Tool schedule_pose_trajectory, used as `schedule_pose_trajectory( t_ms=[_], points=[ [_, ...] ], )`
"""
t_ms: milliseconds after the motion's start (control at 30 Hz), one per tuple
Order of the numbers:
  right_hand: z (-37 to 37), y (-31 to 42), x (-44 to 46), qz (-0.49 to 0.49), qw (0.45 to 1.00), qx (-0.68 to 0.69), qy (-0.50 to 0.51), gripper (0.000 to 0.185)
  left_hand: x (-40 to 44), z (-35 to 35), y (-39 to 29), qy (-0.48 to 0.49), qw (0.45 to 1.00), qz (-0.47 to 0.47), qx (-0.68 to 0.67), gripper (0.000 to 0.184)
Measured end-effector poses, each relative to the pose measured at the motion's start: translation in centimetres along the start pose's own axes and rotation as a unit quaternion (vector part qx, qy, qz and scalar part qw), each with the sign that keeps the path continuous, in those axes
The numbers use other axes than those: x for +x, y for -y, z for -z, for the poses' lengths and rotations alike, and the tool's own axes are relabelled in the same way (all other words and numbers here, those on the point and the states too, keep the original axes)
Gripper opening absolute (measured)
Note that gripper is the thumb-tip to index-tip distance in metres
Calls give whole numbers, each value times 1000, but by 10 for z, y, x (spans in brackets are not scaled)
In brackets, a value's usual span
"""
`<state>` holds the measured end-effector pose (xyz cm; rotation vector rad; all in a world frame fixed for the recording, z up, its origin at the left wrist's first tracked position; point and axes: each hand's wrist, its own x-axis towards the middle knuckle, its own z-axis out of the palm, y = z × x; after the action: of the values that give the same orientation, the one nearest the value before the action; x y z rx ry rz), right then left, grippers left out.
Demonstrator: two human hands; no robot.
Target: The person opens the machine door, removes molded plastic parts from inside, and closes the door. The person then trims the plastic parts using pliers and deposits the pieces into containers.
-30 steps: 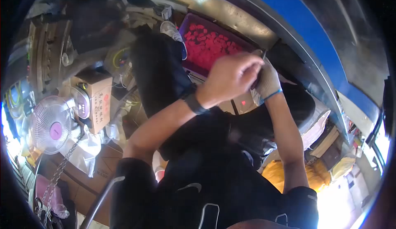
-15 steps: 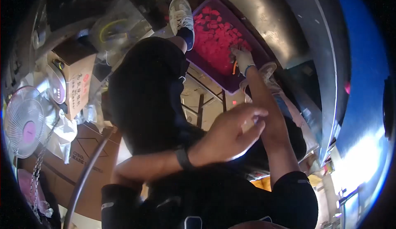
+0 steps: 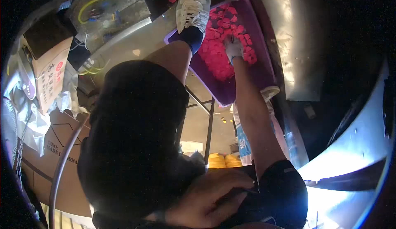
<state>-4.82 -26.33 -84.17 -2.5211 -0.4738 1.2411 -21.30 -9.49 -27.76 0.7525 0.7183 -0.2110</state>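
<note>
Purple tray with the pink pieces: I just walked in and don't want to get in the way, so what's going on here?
A seated person has their gloved right hand down among the pink pieces in the purple tray; whether it grips any is too unclear to tell. Their bare left hand is low by the lap, away from the tray. The pieces lie in a loose heap, with part of the tray's bottom bare.

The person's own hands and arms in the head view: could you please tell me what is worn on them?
The right hand wears a whitish fabric glove with a thin blue edge at the cuff. The right arm has a short black sleeve with a small pale mark. The left hand has no glove; a dark band seems to circle its wrist, though it is dim there.
</note>
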Motion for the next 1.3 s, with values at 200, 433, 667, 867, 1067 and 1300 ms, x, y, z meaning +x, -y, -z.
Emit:
schedule_pose_trajectory(
  t_ms=[200, 433, 667, 867, 1067, 1300],
  points=[
    [-11, 21, 66, 33, 987, -158, -24, 59, 17, 24, -2, -40, 998, 38, 4, 27],
    [-23, 41, 101, 1, 965, -259, 31, 74, 33, 33, 28, -92, 994, -29, 56, 25],
    [-50, -43, 145, 34, 957, -284, 57, 59, 38, 44, 29, -73, 995, 26, 68, 25],
    [-7, -55, 56, 58, 971, -216, 84, 53, 44, 44, 30, -93, 994, -9, 64, 25],
    [-24, -87, 8, 25, 990, -76, 119, 61, 42, 39, 37, -96, 992, 7, 83, 25],
    [-61, -50, 3, -42, 989, -22, 139, 63, 47, 40, 37, -81, 991, 23, 103, 27]
  ],
)
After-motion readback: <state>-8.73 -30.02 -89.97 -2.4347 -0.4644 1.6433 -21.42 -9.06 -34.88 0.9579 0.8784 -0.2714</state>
